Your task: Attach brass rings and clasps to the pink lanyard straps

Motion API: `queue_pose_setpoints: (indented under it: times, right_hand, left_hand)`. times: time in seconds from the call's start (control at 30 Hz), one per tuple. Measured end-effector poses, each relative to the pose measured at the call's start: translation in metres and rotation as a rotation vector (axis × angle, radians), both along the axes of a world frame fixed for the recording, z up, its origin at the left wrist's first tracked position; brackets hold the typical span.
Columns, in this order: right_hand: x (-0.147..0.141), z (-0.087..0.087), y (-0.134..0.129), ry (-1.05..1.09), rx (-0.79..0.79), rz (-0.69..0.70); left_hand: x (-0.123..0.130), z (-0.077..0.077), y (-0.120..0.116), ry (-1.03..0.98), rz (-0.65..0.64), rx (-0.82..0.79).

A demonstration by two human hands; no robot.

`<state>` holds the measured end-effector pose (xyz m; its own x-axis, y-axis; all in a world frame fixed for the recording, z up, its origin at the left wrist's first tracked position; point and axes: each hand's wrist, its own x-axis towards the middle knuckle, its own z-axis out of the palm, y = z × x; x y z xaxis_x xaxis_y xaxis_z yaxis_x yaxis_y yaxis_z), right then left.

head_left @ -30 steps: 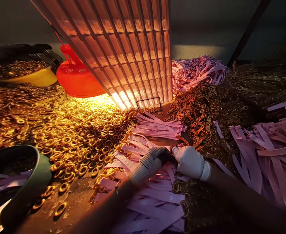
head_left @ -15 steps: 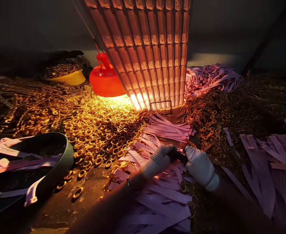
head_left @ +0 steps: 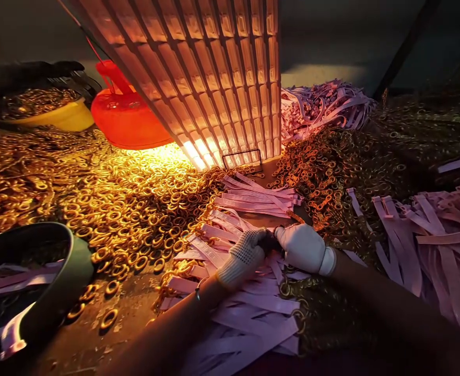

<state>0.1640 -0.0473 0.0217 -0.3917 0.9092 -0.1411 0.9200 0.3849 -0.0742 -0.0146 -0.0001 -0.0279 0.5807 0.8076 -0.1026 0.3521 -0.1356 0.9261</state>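
Observation:
My left hand (head_left: 245, 256), in a dotted white glove with dark fingertips, is closed above the middle pile of pale pink straps (head_left: 249, 313). Against its fingertips rests my right hand (head_left: 302, 246), in a plain white glove, also closed. Whatever sits between the fingers is too small and dark to name. A short brass-coloured piece (head_left: 295, 216) shows just above the right hand. Brass rings (head_left: 286, 288) are fixed to some strap ends below the hands.
Loose gold rings (head_left: 136, 209) spread on the left beside a green basin (head_left: 79, 266). A red lamp (head_left: 130, 117) hangs before a ribbed panel (head_left: 230, 78). A yellow bowl (head_left: 67, 116) stands behind; more straps (head_left: 449, 250) lie right, and clasps (head_left: 323, 177) lie behind the right hand.
The view has shifted, so the surroundings appear further left. Both hands remain together; the right hand has turned, its wrist now higher and more level.

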Motion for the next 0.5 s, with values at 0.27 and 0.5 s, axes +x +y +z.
queue_pose_setpoints:
  times: [0.27, 0.5]
  right_hand:
    - [0.015, 0.015, -0.002, 0.042, -0.061, -0.069]
    - [0.017, -0.014, -0.033, 0.15, 0.065, -0.213]
  left_hand:
    - [0.005, 0.01, 0.008, 0.015, -0.065, 0.053]
    - [-0.069, 0.054, 0.063, 0.316, 0.047, 0.377]
